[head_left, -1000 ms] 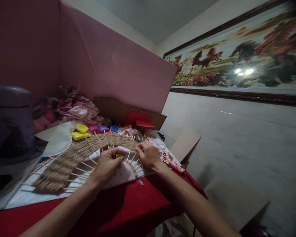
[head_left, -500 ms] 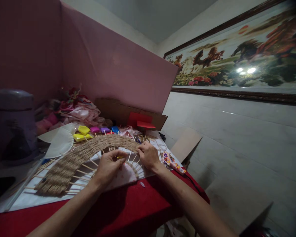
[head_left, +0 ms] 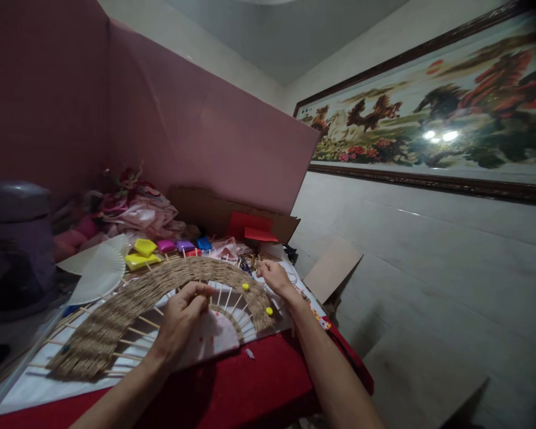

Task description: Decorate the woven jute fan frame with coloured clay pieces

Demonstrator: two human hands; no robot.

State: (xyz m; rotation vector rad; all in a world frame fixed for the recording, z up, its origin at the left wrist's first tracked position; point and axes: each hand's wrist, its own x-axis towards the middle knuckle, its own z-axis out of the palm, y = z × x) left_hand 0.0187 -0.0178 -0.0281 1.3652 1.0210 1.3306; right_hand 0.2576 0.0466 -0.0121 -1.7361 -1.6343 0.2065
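Observation:
A fan-shaped frame of thin wooden sticks lies on the table, with a wide band of brown twisted cord woven through it. Two small yellow pieces rest on the band's right part. My left hand hovers over the inner side of the arch, thumb and fingers pinched; what lies between them is hidden. Beyond the band's right part is my right hand, fingers curled together, and I cannot make out anything in them. A narrower woven arc crosses the sticks near their inner ends.
Yellow packets, a purple packet and a blue packet lie behind the band. Left are a pale scalloped fan and a purple canister. A pink panel stands behind; red cloth covers the front.
My right hand has moved off the band's inner edge to its far side, uncovering the yellow pieces. My left hand has shifted slightly left, still pinched. The view has tilted a little.

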